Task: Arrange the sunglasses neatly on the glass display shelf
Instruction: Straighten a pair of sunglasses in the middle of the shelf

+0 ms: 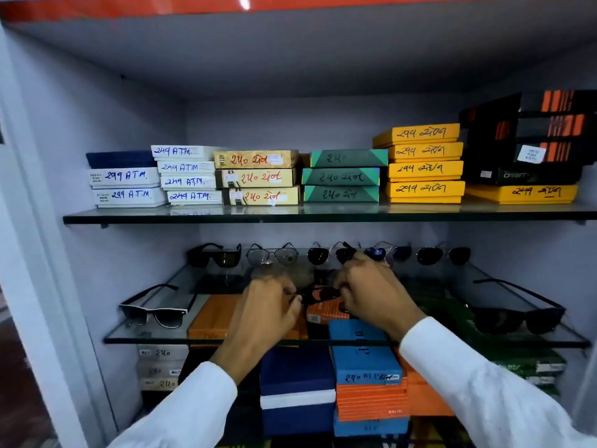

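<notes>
Over the middle of the lower glass shelf (pixel 151 334), my left hand (pixel 265 315) and my right hand (pixel 374 292) together hold a dark pair of sunglasses (pixel 318 294), one hand at each side of it. Much of that pair is hidden by my fingers. Along the back of the shelf stands a row of several sunglasses (pixel 426 255), lenses facing forward. A black-and-white framed pair (pixel 155 313) lies at the front left. A black pair (pixel 517 318) lies at the front right.
The upper glass shelf (pixel 323 215) carries stacks of labelled boxes: white, cream, green, yellow (pixel 423 169) and black. Under the lower shelf more boxes are piled, blue (pixel 365 360), orange, navy and green. White cabinet walls close in both sides.
</notes>
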A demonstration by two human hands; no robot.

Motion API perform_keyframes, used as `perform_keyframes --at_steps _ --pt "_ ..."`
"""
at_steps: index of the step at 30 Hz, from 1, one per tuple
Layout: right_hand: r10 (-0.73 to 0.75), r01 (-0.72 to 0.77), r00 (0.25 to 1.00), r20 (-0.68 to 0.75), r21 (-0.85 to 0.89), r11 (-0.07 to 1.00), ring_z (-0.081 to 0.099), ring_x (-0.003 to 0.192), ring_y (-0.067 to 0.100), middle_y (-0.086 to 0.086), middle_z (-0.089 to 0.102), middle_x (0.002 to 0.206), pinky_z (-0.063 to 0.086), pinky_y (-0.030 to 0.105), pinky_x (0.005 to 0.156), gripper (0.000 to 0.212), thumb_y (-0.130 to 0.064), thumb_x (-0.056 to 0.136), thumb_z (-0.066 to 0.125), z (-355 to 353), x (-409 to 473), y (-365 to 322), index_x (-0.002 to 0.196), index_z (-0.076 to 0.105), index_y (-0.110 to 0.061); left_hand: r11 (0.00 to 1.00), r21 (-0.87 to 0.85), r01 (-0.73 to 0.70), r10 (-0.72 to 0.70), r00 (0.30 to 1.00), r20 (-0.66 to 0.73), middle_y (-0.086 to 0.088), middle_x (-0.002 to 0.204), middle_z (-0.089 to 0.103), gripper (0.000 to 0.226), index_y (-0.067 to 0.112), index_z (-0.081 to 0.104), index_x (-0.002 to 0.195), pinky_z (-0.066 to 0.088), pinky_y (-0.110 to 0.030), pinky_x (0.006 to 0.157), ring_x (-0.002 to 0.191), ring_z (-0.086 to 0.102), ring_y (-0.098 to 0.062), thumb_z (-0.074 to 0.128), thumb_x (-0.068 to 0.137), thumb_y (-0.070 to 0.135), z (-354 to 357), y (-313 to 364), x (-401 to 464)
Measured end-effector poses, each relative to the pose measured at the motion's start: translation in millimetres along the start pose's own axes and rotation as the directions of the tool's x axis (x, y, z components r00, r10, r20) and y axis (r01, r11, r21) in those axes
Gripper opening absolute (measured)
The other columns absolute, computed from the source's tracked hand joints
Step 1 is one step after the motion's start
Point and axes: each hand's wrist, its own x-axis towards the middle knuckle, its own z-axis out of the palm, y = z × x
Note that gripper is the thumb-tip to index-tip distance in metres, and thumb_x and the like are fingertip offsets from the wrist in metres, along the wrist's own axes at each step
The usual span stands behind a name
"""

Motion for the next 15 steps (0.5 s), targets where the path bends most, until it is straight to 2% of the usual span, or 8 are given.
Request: perform_keyframes --at_steps 2,5,8,10,12,15 --pt "0.122 -0.131 0.988 0.093 0.099 0.986 0.068 0.098 0.029 0.011 0.07 0.111 0.058 0.04 0.085 0.033 -0.017 0.089 0.052 3.2 9.2 -0.7 0.11 0.078 -0.019 0.999 -0.031 0.038 -0.037 0.999 0.031 -0.001 0.112 0.074 0.027 0.023 0.07 0.113 0.059 -0.027 0.082 0.097 0.071 -0.013 0.067 0.089 0.037 7.7 -0.6 8.8" --pt "0.13 -0.148 0.973 0.19 0.085 0.985 0.07 0.087 0.036 0.019 0.071 0.104 0.058 0.04 0.074 0.029 -0.015 0.091 0.051 13.9 23.6 -3.5 0.106 0.075 -0.009 0.999 -0.015 0.051 -0.05 0.996 0.069 -0.005 0.109 0.074 0.033 0.021 0.067 0.117 0.061 -0.032 0.08 0.096 0.072 -0.019 0.07 0.088 0.036 21.7 -0.9 22.0" --pt "0.101 -0.097 0.962 0.252 -0.028 0.995 0.067 0.102 0.036 0.02 0.067 0.115 0.051 0.04 0.077 0.032 -0.019 0.097 0.05 26.0 30.0 -9.0 0.12 0.068 -0.007 0.997 0.001 0.079 -0.079 0.988 0.134 -0.006 0.104 0.074 0.032 0.018 0.069 0.114 0.062 -0.036 0.076 0.091 0.072 -0.019 0.071 0.088 0.036 29.4 -4.0 29.1" --pt "0.093 -0.078 0.963 0.254 -0.068 0.995 0.064 0.111 0.035 0.02 0.065 0.122 0.051 0.041 0.084 0.034 -0.021 0.099 0.05 33.2 34.6 -10.1 0.128 0.065 -0.01 0.997 -0.008 0.076 -0.074 0.987 0.142 -0.009 0.105 0.074 0.026 0.016 0.072 0.113 0.062 -0.037 0.079 0.092 0.072 -0.021 0.07 0.09 0.027 32.4 -7.8 31.4" --pt "0.099 -0.092 0.968 0.229 -0.042 0.995 0.065 0.111 0.034 0.018 0.066 0.122 0.052 0.042 0.087 0.033 -0.022 0.099 0.052 33.9 38.1 -10.8 0.127 0.067 -0.013 0.998 -0.033 0.062 -0.058 0.992 0.11 -0.009 0.103 0.074 0.02 0.016 0.074 0.11 0.061 -0.035 0.079 0.089 0.071 -0.021 0.067 0.092 0.022 33.7 -13.1 31.9" --pt "0.139 -0.164 0.977 0.159 0.155 0.974 0.07 0.101 0.031 0.013 0.073 0.113 0.057 0.04 0.083 0.029 -0.03 0.096 0.059 28.7 41.3 -12.1 0.117 0.075 -0.018 0.992 -0.098 0.077 -0.074 0.997 0.037 -0.005 0.099 0.074 0.018 0.017 0.077 0.106 0.055 -0.024 0.073 0.082 0.069 -0.015 0.068 0.092 0.024 24.6 -22.7 30.3"
